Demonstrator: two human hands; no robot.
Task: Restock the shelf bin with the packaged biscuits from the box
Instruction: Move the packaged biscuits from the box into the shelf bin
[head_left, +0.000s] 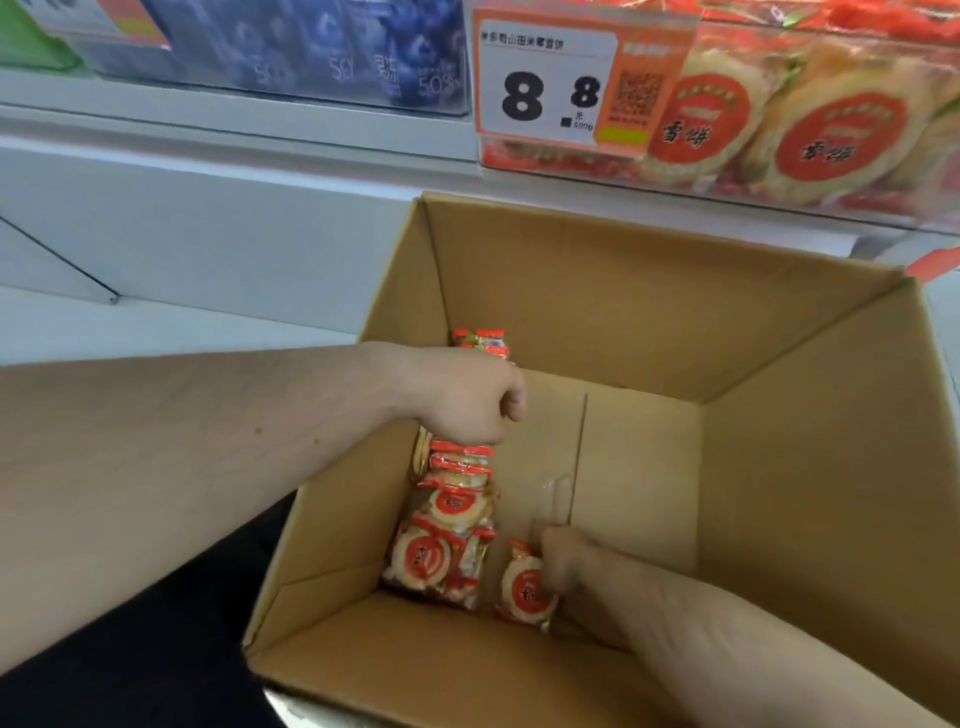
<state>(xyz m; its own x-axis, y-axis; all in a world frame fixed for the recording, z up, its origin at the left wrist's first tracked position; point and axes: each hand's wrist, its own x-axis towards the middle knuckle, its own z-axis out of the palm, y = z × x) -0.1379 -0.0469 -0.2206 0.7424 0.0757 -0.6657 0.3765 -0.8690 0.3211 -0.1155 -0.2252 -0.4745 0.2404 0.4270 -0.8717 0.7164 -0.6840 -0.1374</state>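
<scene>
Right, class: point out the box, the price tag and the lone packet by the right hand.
box (649, 312): head view, inner far wall.
price tag (540, 88): head view, white panel.
packet (524, 590): head view, red round label.

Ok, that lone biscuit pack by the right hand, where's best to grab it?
Take the lone pack by its top edge, from above. It stands almost upright on the box floor, face toward the camera, with the stack close on its left and the right hand already against its right side, so only the top looks free.

Bright even light, wide-angle edge warp, right hand (563, 564) motion-blurred
</scene>
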